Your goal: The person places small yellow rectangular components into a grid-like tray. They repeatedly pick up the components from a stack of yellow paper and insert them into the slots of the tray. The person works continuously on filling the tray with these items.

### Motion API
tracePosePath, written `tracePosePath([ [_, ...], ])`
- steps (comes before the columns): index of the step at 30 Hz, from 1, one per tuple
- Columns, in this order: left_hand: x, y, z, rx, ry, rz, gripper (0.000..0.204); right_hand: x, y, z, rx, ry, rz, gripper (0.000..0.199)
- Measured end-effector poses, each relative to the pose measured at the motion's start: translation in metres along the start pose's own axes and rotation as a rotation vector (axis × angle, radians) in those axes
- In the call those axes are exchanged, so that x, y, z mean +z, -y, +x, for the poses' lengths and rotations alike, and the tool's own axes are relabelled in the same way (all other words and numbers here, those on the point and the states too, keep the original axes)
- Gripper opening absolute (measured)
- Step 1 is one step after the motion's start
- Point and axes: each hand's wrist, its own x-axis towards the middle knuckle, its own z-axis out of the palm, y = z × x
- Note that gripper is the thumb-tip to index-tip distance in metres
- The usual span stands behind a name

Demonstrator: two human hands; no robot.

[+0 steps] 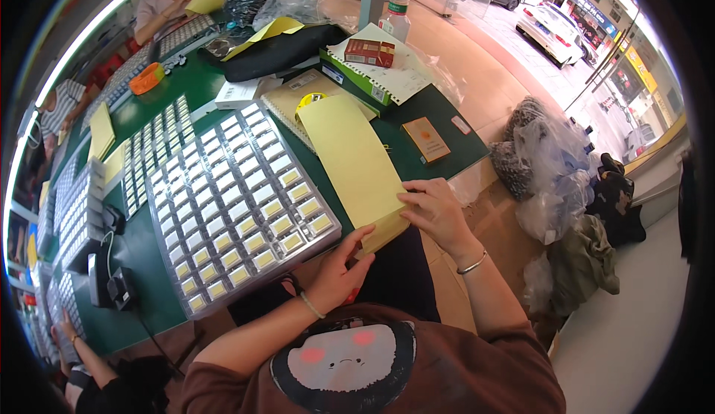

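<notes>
Hands holding yellow sheets; green table, cars outside.

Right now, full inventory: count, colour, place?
flat green tabletop: one, green, left to centre-right
long yellow paper sheets: count unclear, pale yellow, over near tabletop edge
gridded clear plastic tray: one nearest, clear, centre-left
small orange carton: one, orange, tabletop's right end
flat green box: one, green, tabletop's far right
white perforated paper: one, white, on green box
small red carton: one, red, on white paper
soft black pouch: one, black, tabletop's far side
clear plastic bottle: one, clear, behind green box
round orange band: one, orange, far left
clear plastic bags: several, clear, floor right
white car: one nearest, white, outside
other people: three or more, mixed clothing, left
left hand: one, bare, paper's left edge
right hand: one, bare, paper's right edge
</notes>
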Motion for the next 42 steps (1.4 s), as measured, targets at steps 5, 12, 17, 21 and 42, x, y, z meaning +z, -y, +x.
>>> tracePosePath([
  [5,0.007,0.012,-0.004,-0.028,-0.145,0.046,0.044,-0.001,-0.003,-0.005,-0.009,-0.034,0.073,0.046],
  [12,0.003,-0.026,-0.012,-0.031,0.036,0.563,0.049,0.004,0.0,0.004,-0.077,0.015,-0.06,0.05],
  [17,-0.005,-0.061,-0.008,0.166,0.134,0.954,0.058,0.009,-0.008,0.001,-0.155,-0.053,-0.106,0.05],
  [21,0.006,-0.046,0.027,0.573,-0.042,1.163,0.064,0.008,-0.01,0.001,-0.202,-0.077,-0.091,0.047],
  [42,0.017,-0.038,0.037,0.433,-0.056,1.125,0.072,0.045,-0.024,-0.033,-0.307,-0.391,-0.011,0.03],
])
